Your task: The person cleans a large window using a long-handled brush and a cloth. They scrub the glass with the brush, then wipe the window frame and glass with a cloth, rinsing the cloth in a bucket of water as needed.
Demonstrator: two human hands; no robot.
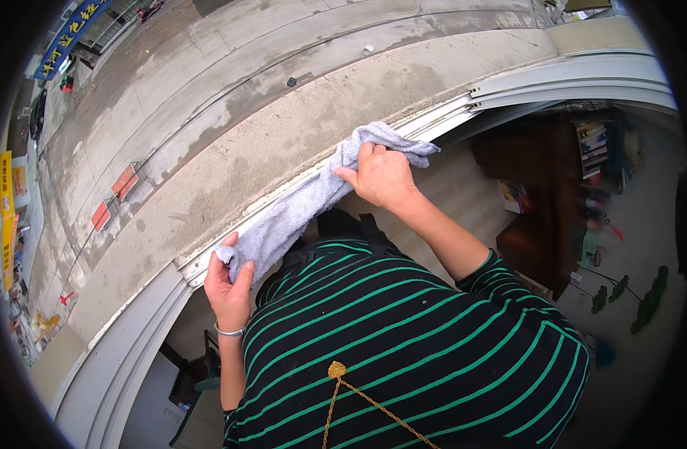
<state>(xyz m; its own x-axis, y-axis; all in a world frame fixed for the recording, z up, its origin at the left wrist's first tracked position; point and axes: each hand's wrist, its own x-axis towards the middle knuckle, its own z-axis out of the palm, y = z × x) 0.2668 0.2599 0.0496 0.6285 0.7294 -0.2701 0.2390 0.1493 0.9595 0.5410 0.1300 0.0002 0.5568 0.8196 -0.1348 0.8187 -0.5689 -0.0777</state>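
A light grey terry cloth (301, 210) stretches between my two hands along the white window track (444, 117). My right hand (384, 175) presses down on its bunched upper end, fingers curled into the fabric. At the other end my left hand (230, 283) pinches a rolled corner between thumb and fingers, close to the edge of a white sliding-window frame (147, 308). The cloth covers much of the track between the hands.
Outside the track runs a rough concrete ledge (208, 216), with a paved street (208, 73) far below. Another white frame section (573, 78) lies to the right. Indoors stand dark wooden furniture (534, 241) and books (593, 149). A gold necklace (336, 370) hangs over my striped shirt.
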